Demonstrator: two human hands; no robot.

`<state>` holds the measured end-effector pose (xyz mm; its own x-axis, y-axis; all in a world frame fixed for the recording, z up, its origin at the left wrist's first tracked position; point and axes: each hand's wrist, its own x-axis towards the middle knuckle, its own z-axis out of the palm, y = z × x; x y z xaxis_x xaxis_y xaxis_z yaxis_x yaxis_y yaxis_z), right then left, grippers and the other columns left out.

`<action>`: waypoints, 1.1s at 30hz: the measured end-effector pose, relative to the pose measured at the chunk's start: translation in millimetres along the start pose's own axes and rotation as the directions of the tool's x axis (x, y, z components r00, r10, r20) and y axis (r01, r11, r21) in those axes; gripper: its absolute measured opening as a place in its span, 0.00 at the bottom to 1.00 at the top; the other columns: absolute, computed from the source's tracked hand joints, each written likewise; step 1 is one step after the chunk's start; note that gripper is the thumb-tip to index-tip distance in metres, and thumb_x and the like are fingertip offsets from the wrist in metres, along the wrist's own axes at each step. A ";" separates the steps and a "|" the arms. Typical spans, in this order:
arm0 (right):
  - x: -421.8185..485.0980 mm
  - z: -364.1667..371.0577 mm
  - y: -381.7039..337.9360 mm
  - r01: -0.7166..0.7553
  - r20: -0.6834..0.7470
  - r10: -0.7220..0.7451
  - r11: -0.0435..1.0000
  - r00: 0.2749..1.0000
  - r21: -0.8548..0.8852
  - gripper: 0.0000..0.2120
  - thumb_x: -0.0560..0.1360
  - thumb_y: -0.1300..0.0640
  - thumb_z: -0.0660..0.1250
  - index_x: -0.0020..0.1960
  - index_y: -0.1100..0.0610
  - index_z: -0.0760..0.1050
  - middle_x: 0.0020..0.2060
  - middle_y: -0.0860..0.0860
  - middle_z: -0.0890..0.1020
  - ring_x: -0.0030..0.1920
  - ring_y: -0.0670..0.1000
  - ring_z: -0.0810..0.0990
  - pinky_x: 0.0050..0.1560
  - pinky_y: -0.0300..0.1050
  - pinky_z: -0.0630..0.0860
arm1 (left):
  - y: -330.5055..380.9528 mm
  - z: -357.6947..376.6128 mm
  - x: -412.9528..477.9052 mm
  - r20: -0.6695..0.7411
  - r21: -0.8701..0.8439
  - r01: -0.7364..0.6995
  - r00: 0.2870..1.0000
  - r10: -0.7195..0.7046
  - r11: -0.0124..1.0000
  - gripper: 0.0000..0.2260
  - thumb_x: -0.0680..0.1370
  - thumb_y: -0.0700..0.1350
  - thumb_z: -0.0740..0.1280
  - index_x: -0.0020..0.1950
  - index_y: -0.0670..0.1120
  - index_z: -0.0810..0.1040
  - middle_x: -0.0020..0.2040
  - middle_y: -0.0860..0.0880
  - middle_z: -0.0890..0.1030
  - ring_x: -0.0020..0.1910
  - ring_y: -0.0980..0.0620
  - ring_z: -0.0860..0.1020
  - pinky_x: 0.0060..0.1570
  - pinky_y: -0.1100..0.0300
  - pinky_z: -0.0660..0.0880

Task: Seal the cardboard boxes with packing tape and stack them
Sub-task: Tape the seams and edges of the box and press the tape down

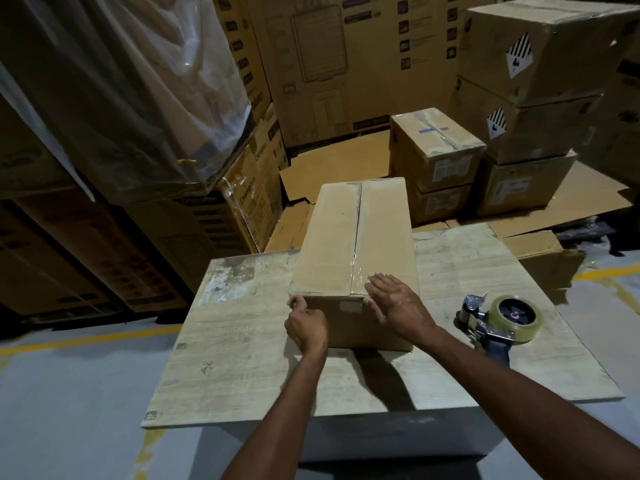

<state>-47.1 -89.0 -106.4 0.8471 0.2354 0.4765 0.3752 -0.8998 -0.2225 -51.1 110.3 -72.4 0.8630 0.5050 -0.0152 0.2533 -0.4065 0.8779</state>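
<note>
The cardboard box [353, 244] lies lengthwise on the pale wood-grain surface [242, 341], and a strip of clear tape [356, 237] runs along its centre seam from the far end to the near edge. The left hand [306, 327] steadies the near left corner, its fingers [298, 301] curled round that corner. The right hand [394, 303] lies flat on the near end of the top with its fingers [375, 282] straight and holding nothing, on and just beside the tape. This looks like the smoothing-down step at the end of sealing. The tape dispenser [502, 320] rests on the surface to the right of the box, apart from both hands. The next move probably calls for pressing the tape end over the front edge, then a two-handed grip to carry the box to the stacked boxes [436, 147] behind.
</note>
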 end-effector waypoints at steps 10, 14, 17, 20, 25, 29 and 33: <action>-4.4 3.6 -2.4 -0.035 0.024 0.035 0.999 0.999 -0.017 0.23 0.82 0.49 0.68 0.74 0.57 0.74 0.73 0.57 0.76 0.75 0.57 0.72 0.76 0.52 0.59 | -24.4 -38.1 0.4 0.125 0.134 -0.485 0.873 0.471 0.864 0.18 0.76 0.33 0.66 0.62 0.46 0.84 0.49 0.47 0.87 0.38 0.53 0.81 0.44 0.62 0.78; -8.1 7.1 -16.3 -0.050 -0.040 0.048 0.998 0.998 -0.042 0.21 0.81 0.51 0.69 0.71 0.57 0.75 0.71 0.59 0.77 0.74 0.60 0.73 0.76 0.58 0.63 | -43.3 -58.8 51.2 0.183 0.271 -0.739 0.668 0.721 0.616 0.26 0.71 0.24 0.69 0.66 0.42 0.82 0.63 0.43 0.83 0.62 0.45 0.81 0.66 0.52 0.73; 2.7 15.3 -40.6 0.044 -0.089 -0.050 0.997 0.995 -0.067 0.22 0.75 0.59 0.76 0.68 0.59 0.78 0.66 0.60 0.81 0.68 0.61 0.79 0.73 0.59 0.66 | -42.5 -64.1 84.3 0.359 0.298 -0.831 0.553 0.752 0.469 0.34 0.64 0.19 0.67 0.67 0.40 0.80 0.67 0.42 0.80 0.69 0.43 0.77 0.72 0.47 0.67; 21.8 27.9 -70.4 0.152 -0.131 -0.166 0.982 0.977 -0.111 0.14 0.82 0.55 0.64 0.64 0.58 0.81 0.60 0.57 0.84 0.63 0.57 0.83 0.70 0.52 0.70 | -36.9 -60.7 94.0 0.432 0.290 -0.860 0.510 0.744 0.421 0.31 0.63 0.20 0.68 0.64 0.40 0.83 0.64 0.41 0.82 0.66 0.42 0.80 0.69 0.45 0.72; 49.4 57.4 -92.6 0.167 -0.057 -0.171 0.984 0.984 -0.070 0.17 0.75 0.60 0.77 0.62 0.60 0.81 0.58 0.58 0.85 0.61 0.59 0.84 0.66 0.53 0.77 | -52.4 -53.7 101.3 0.412 0.260 -0.834 0.551 0.726 0.486 0.33 0.62 0.20 0.66 0.63 0.41 0.83 0.64 0.42 0.82 0.65 0.44 0.80 0.66 0.45 0.76; 50.9 60.0 -94.7 0.175 -0.050 -0.181 0.978 0.982 -0.111 0.22 0.67 0.61 0.84 0.59 0.59 0.83 0.55 0.57 0.86 0.56 0.56 0.86 0.62 0.50 0.79 | -60.6 -49.6 100.0 0.391 0.258 -0.828 0.560 0.730 0.497 0.35 0.60 0.19 0.66 0.64 0.41 0.83 0.65 0.42 0.81 0.66 0.45 0.80 0.65 0.46 0.77; 42.3 43.0 -78.9 0.190 -0.051 -0.194 0.979 0.980 -0.080 0.25 0.64 0.63 0.85 0.59 0.56 0.84 0.55 0.55 0.87 0.55 0.54 0.86 0.59 0.48 0.81 | -61.3 -46.1 94.6 0.384 0.268 -0.827 0.562 0.733 0.494 0.35 0.60 0.20 0.68 0.64 0.40 0.83 0.65 0.41 0.81 0.65 0.44 0.80 0.64 0.45 0.78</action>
<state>-24.7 7.7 -105.2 0.7381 0.3865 0.5531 0.4977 -0.8653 -0.0594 -5.2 218.1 -105.6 0.8384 -0.3067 0.4506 -0.4717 -0.8224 0.3180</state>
